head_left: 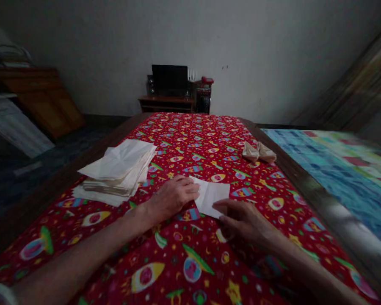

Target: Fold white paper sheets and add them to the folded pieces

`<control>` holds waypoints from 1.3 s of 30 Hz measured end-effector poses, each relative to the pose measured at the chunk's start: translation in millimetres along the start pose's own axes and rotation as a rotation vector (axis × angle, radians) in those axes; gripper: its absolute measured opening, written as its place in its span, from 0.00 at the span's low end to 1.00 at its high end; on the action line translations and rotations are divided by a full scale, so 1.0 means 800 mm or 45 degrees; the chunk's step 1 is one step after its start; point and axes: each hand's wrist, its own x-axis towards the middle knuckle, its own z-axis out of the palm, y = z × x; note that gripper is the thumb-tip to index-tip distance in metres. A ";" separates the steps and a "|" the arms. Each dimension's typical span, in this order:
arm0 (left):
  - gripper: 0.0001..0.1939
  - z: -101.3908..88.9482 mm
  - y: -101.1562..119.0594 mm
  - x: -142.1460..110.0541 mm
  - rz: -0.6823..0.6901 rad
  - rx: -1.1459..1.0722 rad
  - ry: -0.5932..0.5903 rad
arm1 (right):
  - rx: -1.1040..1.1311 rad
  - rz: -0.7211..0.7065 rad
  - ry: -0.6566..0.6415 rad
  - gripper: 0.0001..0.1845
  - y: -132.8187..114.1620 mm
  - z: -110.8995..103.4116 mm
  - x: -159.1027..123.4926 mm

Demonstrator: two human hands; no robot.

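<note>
On red cloth (178, 250) | white paper (213, 195): far edge crosswise, long axis unclear | left hand (174, 195): curled, grip unclear | right hand (244, 219): spread

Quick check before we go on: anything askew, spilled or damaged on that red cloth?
Only the paper stack, beyond the left hand on the left, looks untidy: its edges don't line up, and sheets jut out at different angles. I see no spill on the red cloth and no obvious tear in the white paper.

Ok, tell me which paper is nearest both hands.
The creased white sheet between the left hand and right hand; the paper stack lies off to the left, the folded paper pieces farther back on the right.
</note>
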 end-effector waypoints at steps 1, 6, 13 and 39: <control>0.10 0.002 0.005 -0.004 -0.022 -0.027 -0.001 | -0.053 -0.037 -0.006 0.18 -0.001 -0.004 -0.006; 0.15 0.007 0.027 -0.020 -0.115 -0.127 0.017 | -0.553 -0.267 0.128 0.23 0.004 -0.016 -0.021; 0.17 0.007 0.039 -0.023 -0.153 -0.254 0.058 | -1.128 -0.615 0.315 0.25 0.003 -0.022 -0.001; 0.23 0.013 0.043 -0.031 -0.165 -0.399 0.034 | 0.078 -0.473 0.000 0.09 0.006 -0.015 0.017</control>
